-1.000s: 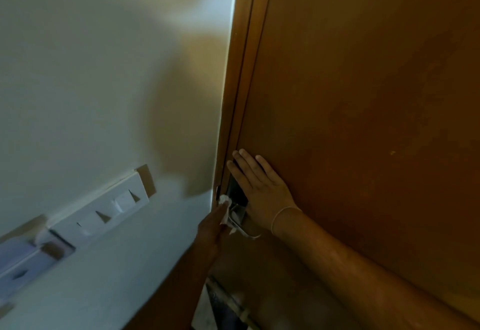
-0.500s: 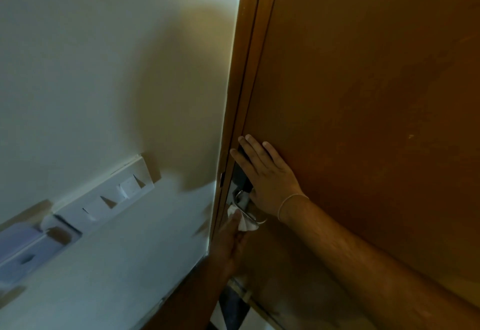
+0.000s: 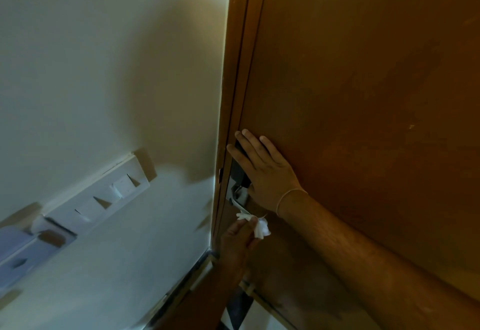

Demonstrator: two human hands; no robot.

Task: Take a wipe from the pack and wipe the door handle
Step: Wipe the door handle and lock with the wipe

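A metal door handle (image 3: 239, 195) sits low on the left edge of the brown wooden door (image 3: 363, 95), partly hidden behind my right hand. My right hand (image 3: 262, 171) lies flat against the door over the dark lock plate, fingers spread and pointing up. Just below the handle, my left hand (image 3: 237, 238) pinches a crumpled white wipe (image 3: 255, 224), which touches the handle's lower end. The wipe pack is out of sight.
The brown door frame (image 3: 233, 95) runs up beside the door. A cream wall (image 3: 104, 69) fills the left, with a white switch panel (image 3: 104, 199) mounted on it. Dark floor shows at the bottom (image 3: 235, 309).
My left hand with the wipe has moved down from the handle's upper left side to just beneath it. My right hand stays flat on the door.
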